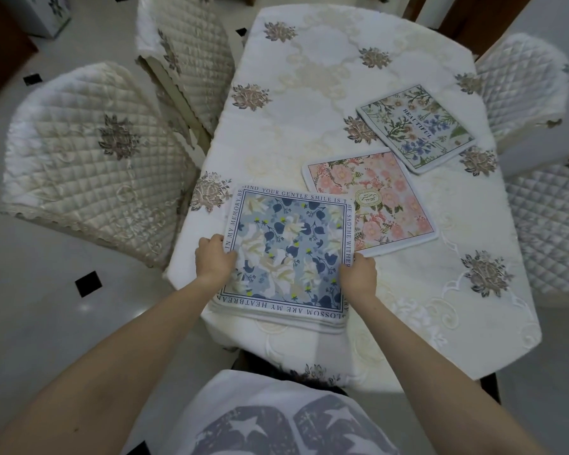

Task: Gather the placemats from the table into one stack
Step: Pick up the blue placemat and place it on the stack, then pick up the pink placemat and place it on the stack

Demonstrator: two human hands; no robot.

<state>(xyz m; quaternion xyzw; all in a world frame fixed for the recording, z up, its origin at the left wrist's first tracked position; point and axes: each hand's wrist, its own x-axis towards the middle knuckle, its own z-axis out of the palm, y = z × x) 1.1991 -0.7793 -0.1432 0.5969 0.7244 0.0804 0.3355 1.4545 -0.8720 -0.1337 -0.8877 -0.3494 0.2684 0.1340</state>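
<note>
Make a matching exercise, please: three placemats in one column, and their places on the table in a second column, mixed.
Things:
1. blue placemat
2. pink placemat
3. green placemat

Places:
A. farthest from the person, near the right chair
B. on top of the stack, held by the left hand and the right hand
C. in the middle, partly under the stack's corner

Pairs: 1-B, 2-C, 3-A

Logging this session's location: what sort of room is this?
Most likely a home dining room: a table under an embroidered tablecloth, quilted chair covers around it, floral placemats on it, and a tiled floor.
</note>
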